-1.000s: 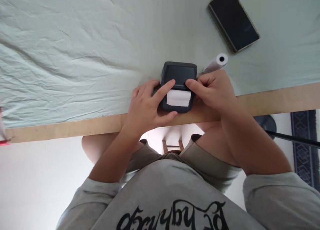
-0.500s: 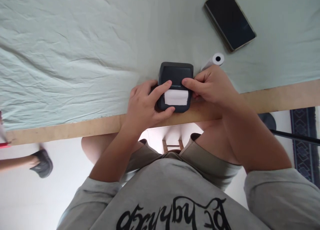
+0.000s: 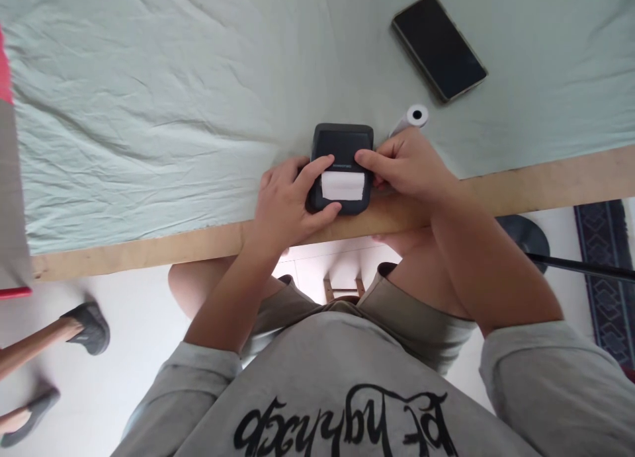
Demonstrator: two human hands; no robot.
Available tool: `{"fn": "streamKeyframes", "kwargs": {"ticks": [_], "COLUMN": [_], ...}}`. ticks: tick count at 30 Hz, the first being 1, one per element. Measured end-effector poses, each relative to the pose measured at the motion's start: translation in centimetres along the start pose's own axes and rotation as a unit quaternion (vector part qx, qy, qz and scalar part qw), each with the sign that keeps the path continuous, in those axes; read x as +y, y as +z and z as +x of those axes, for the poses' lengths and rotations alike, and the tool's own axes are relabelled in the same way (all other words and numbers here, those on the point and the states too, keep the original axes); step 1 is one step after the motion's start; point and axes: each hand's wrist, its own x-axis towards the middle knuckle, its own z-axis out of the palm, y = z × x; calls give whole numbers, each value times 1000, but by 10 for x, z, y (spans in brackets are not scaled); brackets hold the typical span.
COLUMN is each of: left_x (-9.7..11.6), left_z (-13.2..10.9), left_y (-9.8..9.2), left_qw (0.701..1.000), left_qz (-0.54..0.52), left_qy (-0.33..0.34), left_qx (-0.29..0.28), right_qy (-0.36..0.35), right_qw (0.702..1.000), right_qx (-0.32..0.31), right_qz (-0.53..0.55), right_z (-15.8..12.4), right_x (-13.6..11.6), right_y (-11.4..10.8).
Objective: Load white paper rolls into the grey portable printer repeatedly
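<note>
A dark, rounded portable receipt printer (image 3: 343, 146) lies at the table's front edge, with a strip of white paper (image 3: 342, 186) showing on its near half. My left hand (image 3: 288, 199) grips its left side, the index finger on top and the thumb at the near edge. On the right side, my right hand (image 3: 404, 163) pinches the printer's edge, thumb on top and other fingers partly hidden. Just beyond that hand lies a white paper roll (image 3: 409, 119) with a dark core, partly covered by the hand.
A black smartphone (image 3: 440, 47) in a case lies at the far right on the pale green cloth (image 3: 173, 80). The table has a wooden front edge (image 3: 149, 250). Another person's feet in dark shoes (image 3: 92, 326) are on the floor at left. A dark patterned rug (image 3: 608, 278) is at right.
The view has shifted slightly, so the phone and paper roll appear further left and more of the other person's feet shows. Both hands keep their hold on the printer.
</note>
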Motion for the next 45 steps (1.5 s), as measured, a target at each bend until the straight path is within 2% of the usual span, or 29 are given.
{"fn": "streamKeyframes", "kwargs": {"ticks": [4, 9, 16, 19, 23, 30, 37, 41, 45], "left_x": [-5, -4, 2, 3, 3, -3, 6, 10, 8], "left_z": [-1, 2, -4, -8, -6, -1, -2, -4, -6], "left_y": [4, -1, -5, -6, -8, -7, -8, -10, -10], "left_qw": [998, 998, 998, 998, 998, 997, 997, 997, 997], "left_qz": [-45, -23, 9, 9, -13, -56, -16, -11, -36], "left_qy": [-34, -44, -48, -45, -37, -29, -59, -59, -51], "left_qx": [18, -24, -49, -51, -45, -34, -39, -39, -36], "right_qy": [-18, -21, -1, 7, -22, -30, -49, -60, -78], "right_qw": [999, 995, 993, 995, 996, 999, 999, 997, 988], "right_qx": [-19, -29, -23, -24, -11, 8, 13, 48, 136], "right_qz": [28, 94, 112, 99, 83, 31, 0, -31, -6], "right_z": [0, 1, 2, 2, 0, -1, -5, -14, -24], "right_x": [6, 7, 5, 6, 8, 8, 9, 5, 1], "right_y": [-4, -5, -4, -4, -3, 3, 1, 3, 15]}}
